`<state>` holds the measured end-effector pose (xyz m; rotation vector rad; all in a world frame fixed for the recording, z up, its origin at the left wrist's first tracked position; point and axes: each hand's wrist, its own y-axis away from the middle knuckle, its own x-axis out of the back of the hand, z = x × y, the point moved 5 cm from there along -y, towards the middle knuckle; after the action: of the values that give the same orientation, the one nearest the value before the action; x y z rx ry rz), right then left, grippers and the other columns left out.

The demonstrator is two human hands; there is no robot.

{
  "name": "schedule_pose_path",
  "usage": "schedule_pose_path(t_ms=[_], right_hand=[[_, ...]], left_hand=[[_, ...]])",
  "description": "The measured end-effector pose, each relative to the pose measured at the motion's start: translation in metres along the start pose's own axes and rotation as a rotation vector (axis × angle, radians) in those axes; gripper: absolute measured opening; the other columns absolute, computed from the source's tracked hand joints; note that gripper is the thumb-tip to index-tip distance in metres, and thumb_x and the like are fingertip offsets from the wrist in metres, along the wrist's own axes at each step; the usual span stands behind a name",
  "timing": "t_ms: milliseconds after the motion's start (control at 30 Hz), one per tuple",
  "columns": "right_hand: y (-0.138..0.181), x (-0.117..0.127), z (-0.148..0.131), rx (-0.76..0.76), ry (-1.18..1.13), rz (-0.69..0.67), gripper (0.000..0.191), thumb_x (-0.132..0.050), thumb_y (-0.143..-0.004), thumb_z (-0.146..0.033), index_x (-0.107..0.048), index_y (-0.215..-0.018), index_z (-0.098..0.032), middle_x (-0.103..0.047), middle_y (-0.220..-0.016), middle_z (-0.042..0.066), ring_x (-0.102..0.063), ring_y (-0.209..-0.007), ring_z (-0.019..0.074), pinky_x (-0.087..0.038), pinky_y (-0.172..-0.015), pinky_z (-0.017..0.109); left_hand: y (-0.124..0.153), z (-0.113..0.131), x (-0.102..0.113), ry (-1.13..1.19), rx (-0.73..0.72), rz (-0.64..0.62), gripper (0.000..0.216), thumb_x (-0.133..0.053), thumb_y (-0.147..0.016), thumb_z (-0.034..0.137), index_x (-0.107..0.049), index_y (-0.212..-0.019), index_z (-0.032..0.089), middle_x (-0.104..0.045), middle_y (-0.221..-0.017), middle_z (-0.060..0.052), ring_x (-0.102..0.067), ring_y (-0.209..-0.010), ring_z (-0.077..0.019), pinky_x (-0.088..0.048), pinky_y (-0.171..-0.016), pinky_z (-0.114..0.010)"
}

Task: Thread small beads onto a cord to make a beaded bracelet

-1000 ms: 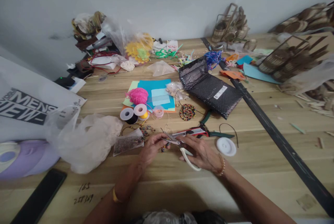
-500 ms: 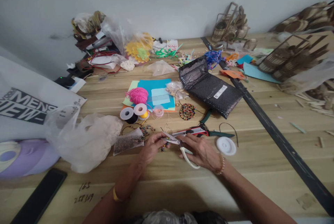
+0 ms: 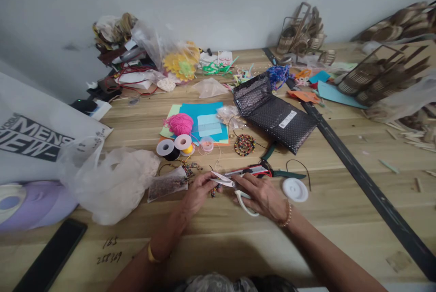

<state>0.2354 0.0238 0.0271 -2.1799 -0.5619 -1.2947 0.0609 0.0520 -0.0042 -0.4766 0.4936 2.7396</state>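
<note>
My right hand (image 3: 264,196) grips white-handled scissors (image 3: 235,188), blades pointing left toward my left hand. My left hand (image 3: 197,192) is pinched on a short beaded strand (image 3: 214,190) right at the blade tips, low over the wooden table (image 3: 218,237). A small clear bag of dark beads (image 3: 166,185) lies just left of that hand. Loose beads (image 3: 190,167) sit behind it. Red-handled pliers (image 3: 252,171) and a white round lid (image 3: 294,190) lie beside my right hand.
Thread spools (image 3: 173,146), pink yarn (image 3: 180,124), blue paper sheets (image 3: 204,121) and a beaded ring (image 3: 244,145) lie behind. A black mailer (image 3: 275,117) and dark strip (image 3: 357,174) are to the right. Plastic bags (image 3: 109,183), a phone (image 3: 51,258) are left. Wicker baskets (image 3: 374,76) far right.
The scissors and my right hand have edged slightly left and away, toward my left hand's pinch. Otherwise the scene is the same.
</note>
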Motion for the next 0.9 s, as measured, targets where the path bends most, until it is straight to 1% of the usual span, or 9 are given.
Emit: schedule_pose_path(t_ms=[167, 367, 567, 767, 900], right_hand=[[0.0009, -0.0009, -0.0008, 0.009, 0.063, 0.010, 0.046, -0.047, -0.092, -0.044, -0.047, -0.129, -0.016, -0.063, -0.098, 0.011, -0.063, -0.077, 0.0185, -0.048, -0.062, 0.028], [-0.0004, 0.0024, -0.0040, 0.011, 0.087, 0.024, 0.042, -0.043, -0.094, -0.040, -0.048, -0.127, -0.014, -0.062, -0.100, 0.013, -0.062, -0.077, 0.0182, -0.049, -0.064, 0.028], [0.0001, 0.0005, -0.0034, -0.016, 0.087, -0.018, 0.042, -0.042, -0.094, -0.034, -0.046, -0.130, -0.013, -0.061, -0.099, 0.014, -0.062, -0.079, 0.0202, -0.050, -0.065, 0.030], [0.0031, -0.0055, -0.0014, -0.041, 0.050, -0.038, 0.042, -0.043, -0.094, -0.034, -0.045, -0.130, -0.012, -0.061, -0.102, 0.015, -0.062, -0.080, 0.0216, -0.052, -0.066, 0.032], [0.0019, -0.0032, 0.0005, -0.062, -0.081, 0.019, 0.042, -0.044, -0.094, -0.036, -0.046, -0.128, -0.013, -0.062, -0.098, 0.013, -0.063, -0.079, 0.0206, -0.052, -0.067, 0.031]], left_hand=[[0.0005, -0.0010, -0.0007, 0.044, 0.012, 0.011, 0.029, -0.077, -0.064, 0.039, -0.069, -0.075, 0.013, -0.063, -0.062, -0.002, -0.053, -0.059, -0.0123, -0.037, -0.062, -0.024], [0.0005, -0.0027, -0.0022, 0.101, 0.030, 0.017, 0.029, -0.078, -0.063, 0.039, -0.067, -0.071, 0.013, -0.062, -0.059, -0.001, -0.054, -0.057, -0.0116, -0.038, -0.060, -0.024], [0.0013, 0.0007, -0.0056, 0.145, 0.022, 0.011, 0.029, -0.078, -0.062, 0.038, -0.067, -0.072, 0.013, -0.062, -0.058, -0.001, -0.053, -0.057, -0.0118, -0.037, -0.059, -0.024], [0.0009, 0.0027, -0.0058, 0.131, 0.022, 0.011, 0.030, -0.078, -0.063, 0.039, -0.066, -0.069, 0.012, -0.061, -0.058, -0.001, -0.053, -0.058, -0.0117, -0.038, -0.060, -0.024], [0.0009, 0.0029, -0.0016, 0.129, 0.039, 0.038, 0.030, -0.079, -0.062, 0.037, -0.067, -0.074, 0.013, -0.061, -0.060, 0.000, -0.053, -0.057, -0.0104, -0.037, -0.058, -0.023]])
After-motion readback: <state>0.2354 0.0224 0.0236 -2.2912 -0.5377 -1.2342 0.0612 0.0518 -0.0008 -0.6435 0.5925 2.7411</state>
